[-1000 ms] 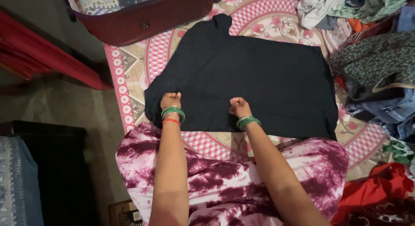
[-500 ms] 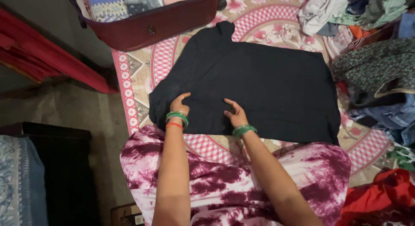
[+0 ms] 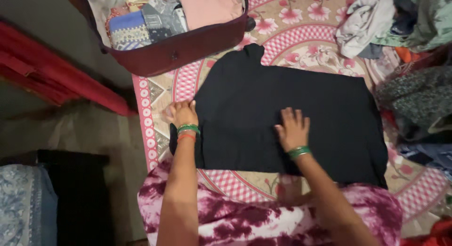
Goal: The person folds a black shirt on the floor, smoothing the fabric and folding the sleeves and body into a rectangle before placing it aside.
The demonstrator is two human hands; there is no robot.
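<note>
A black garment [image 3: 282, 109] lies spread flat on a pink and beige floral bedsheet [image 3: 301, 34]. My left hand [image 3: 181, 113] rests at the garment's left edge, fingers pointing away from me; it is blurred. My right hand [image 3: 293, 128] lies palm down with fingers spread on the middle of the black cloth. Both wrists carry green bangles. A narrow flap of the garment sticks out at the far side, toward the suitcase.
An open maroon suitcase [image 3: 188, 46] with folded clothes stands at the far left of the bed. A heap of loose clothes [image 3: 405, 43] fills the right side. A red drape [image 3: 61, 72] and a dark box [image 3: 80, 194] are on the left by the floor.
Both hands have let go of the near edge and now lie flat. The left hand moved to the left edge, the right hand moved right onto the middle. The camera tilted up.
</note>
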